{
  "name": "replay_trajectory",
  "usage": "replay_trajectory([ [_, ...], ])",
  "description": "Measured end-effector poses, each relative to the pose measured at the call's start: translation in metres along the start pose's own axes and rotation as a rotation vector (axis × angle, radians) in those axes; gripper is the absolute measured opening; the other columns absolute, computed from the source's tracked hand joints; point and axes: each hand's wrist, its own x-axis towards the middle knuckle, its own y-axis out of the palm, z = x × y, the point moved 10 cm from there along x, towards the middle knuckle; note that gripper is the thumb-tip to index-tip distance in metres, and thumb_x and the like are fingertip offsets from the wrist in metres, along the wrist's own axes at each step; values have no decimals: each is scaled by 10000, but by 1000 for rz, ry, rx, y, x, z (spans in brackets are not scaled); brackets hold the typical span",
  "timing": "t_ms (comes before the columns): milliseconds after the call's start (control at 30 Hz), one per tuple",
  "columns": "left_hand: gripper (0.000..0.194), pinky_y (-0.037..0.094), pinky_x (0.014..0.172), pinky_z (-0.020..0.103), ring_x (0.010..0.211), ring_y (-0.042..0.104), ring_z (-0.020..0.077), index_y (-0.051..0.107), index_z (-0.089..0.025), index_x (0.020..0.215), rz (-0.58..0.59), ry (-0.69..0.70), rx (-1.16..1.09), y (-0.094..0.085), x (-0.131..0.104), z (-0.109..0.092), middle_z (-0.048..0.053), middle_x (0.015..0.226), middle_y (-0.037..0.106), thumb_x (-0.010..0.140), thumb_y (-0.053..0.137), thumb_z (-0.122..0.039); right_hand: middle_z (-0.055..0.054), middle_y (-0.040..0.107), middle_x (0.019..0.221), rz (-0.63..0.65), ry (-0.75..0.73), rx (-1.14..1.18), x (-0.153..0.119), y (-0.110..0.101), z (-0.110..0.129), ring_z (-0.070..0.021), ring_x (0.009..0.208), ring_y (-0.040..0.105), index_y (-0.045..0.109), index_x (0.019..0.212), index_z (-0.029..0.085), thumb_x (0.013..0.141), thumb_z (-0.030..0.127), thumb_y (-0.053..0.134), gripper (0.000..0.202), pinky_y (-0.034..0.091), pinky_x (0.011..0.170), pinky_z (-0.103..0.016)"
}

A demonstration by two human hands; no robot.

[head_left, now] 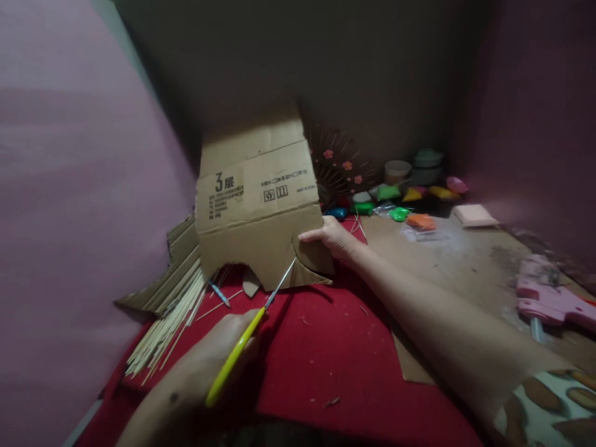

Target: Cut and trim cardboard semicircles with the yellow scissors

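Tilted up over the red cloth is a printed cardboard sheet [261, 223] with a curved notch in its lower edge. My right hand [336, 238] grips its lower right side, thumb lying on the front face; the other fingers are behind it. My left hand [233, 338] is closed around a pair of scissors [242, 357] with yellow handles. The blades reach a curved cut at the sheet's lower right corner, where a strip hangs partly loose. Below the notch a small cardboard offcut [250, 284] touches the sheet's edge.
Left of the sheet lie thin wooden sticks [172, 323], a blue pen [220, 294] and corrugated cardboard [162, 279]. A fan with flowers [344, 164], coloured clay packets [388, 192] and cups [398, 169] stand behind. A pink glue gun [542, 295] lies at right. Scraps dot the red cloth [326, 354].
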Motion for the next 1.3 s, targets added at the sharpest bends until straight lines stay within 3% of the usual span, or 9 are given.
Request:
replay_trajectory([
  [133,273,299,451,225,537,418,121,528,-182,745,4,-65,20,6,2,7,-8,621,532,764,461,-446,-29,677,703,-40,56,-11,0,-5,-4,-173,607,586,658,722,149,451,77,691,283,478,643,-348],
  [333,204,306,470,237,533,407,118,492,-192,740,-17,-37,72,5,4,6,-14,625,516,778,423,-380,-54,667,652,-91,203,42,-1,-8,-14,-190,602,587,652,696,136,477,46,642,237,486,660,-380],
  [600,108,329,548,287,624,519,189,467,-208,767,-81,-45,528,4,-1,-2,36,727,580,784,389,-281,-53,669,608,-56,392,0,-3,-5,-20,-204,613,600,661,705,140,499,4,624,249,501,668,-384],
  [800,124,331,560,311,656,567,238,483,-201,835,-117,-44,644,5,4,-4,81,764,608,784,419,-294,-85,666,624,-97,515,-26,-13,-9,-32,-226,636,605,644,688,137,572,58,610,144,496,680,-444],
  [933,157,348,556,287,614,503,172,480,-206,732,-100,50,425,-1,5,-3,31,709,568,792,425,-340,-62,655,628,-72,497,-9,-24,-3,-32,-228,688,615,639,705,156,547,28,601,207,488,726,-441],
  [1100,215,428,512,266,581,551,153,491,-187,791,61,-6,-235,2,2,26,15,665,571,771,449,-398,-27,673,681,-54,442,-18,-32,-1,-22,-196,652,611,630,780,191,536,13,609,303,493,727,-421],
  [1233,166,483,550,295,552,596,160,551,-134,769,116,-17,-518,2,1,37,55,637,618,707,491,-276,-44,685,724,-22,447,-20,-30,2,-25,-209,690,629,625,828,188,543,17,616,332,492,740,-424],
  [1300,208,485,520,290,542,602,159,562,-124,848,99,-23,-643,2,3,38,64,678,640,689,471,-221,-46,687,728,-13,452,-19,-28,2,-29,-225,707,638,620,855,191,543,20,616,356,490,743,-441],
])
